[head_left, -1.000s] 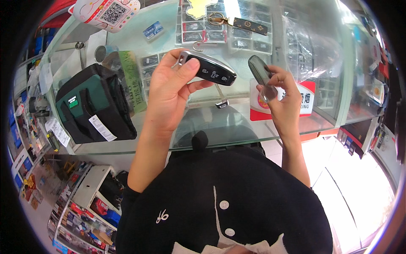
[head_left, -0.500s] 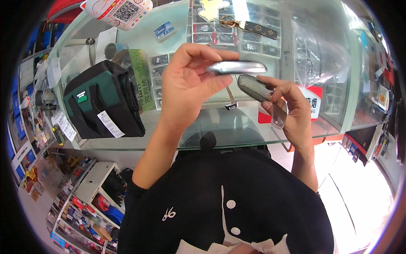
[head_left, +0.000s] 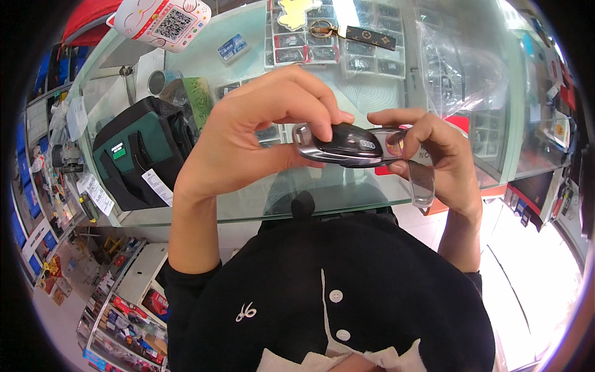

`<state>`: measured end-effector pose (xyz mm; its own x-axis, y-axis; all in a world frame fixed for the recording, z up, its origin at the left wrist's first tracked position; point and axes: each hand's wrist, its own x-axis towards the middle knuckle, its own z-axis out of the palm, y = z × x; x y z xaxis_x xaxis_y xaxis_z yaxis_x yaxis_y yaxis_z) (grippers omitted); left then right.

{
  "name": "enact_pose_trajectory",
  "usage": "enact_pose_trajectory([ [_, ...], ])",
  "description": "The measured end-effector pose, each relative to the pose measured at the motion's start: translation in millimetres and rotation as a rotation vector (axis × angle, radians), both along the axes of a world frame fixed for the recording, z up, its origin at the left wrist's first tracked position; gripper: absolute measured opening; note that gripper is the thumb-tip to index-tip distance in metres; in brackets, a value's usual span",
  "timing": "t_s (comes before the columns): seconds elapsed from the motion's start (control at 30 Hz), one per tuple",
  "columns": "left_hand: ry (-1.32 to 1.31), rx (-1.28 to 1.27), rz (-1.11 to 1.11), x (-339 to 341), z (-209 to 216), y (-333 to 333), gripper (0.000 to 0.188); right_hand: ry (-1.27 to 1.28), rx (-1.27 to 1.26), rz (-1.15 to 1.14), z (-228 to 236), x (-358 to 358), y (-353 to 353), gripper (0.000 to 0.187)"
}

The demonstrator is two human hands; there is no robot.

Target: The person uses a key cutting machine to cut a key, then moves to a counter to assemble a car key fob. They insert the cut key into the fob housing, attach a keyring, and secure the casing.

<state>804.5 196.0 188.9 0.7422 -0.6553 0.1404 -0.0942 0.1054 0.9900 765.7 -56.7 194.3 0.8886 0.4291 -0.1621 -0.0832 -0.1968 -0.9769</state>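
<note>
A black car key fob with a silver rim is tilted above the counter's front part, pinched between the thumb and fingers of my left hand. Its right end lies against or inside a smoky see-through key case; I cannot tell how deep it sits. My right hand grips that case at its right end, fingers bent around it. A clear flap of the key case hangs down below the right fingers. Part of the fob's left end is hidden by my left fingers.
On the glass counter lie a dark green and black bag, a ring with a patterned strap, a small blue box and clear plastic wrap. A cat-shaped stand is at the far left. Trays of fobs show beyond my hands.
My left hand has brought the key fob down and turned its black face into view. The fob and the key case, apart before, now meet. The case has swung to lie nearly level.
</note>
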Motion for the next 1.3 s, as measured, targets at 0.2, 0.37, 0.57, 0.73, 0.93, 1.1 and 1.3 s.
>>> enact_pose_trajectory([
  [0.2, -0.219, 0.079, 0.025, -2.4, -5.1, -14.5, 0.028, -0.020, 0.140, -0.094, -0.1, -1.3, 4.9, 0.027],
  [0.37, -0.151, 0.036, 0.127, -15.1, -8.4, -23.2, 0.029, -0.083, 0.282, -0.209, -5.9, -4.9, 7.3, 0.028],
  [0.57, 0.529, -0.304, 0.189, -37.6, -12.3, -34.6, 0.035, -0.101, 0.211, -0.253, -4.6, -1.9, 5.0, 0.028],
  [0.73, 0.437, -0.296, 0.344, -47.4, -13.9, -45.0, 0.047, -0.188, 0.238, -0.252, -8.8, -1.8, 10.1, 0.027],
  [0.93, 0.434, -0.286, 0.495, -47.4, -13.5, -49.1, 0.062, -0.174, 0.393, -0.299, -12.1, -1.2, 11.7, 0.027],
  [1.1, 0.407, -0.234, 0.585, -30.3, -4.2, -22.9, 0.054, -0.187, 0.448, -0.278, -12.4, 5.3, 8.1, 0.026],
  [1.3, 0.208, 0.027, 0.227, -9.3, 19.3, 2.0, 0.052, -0.133, 0.327, -0.273, -8.9, 2.5, 11.7, 0.025],
])
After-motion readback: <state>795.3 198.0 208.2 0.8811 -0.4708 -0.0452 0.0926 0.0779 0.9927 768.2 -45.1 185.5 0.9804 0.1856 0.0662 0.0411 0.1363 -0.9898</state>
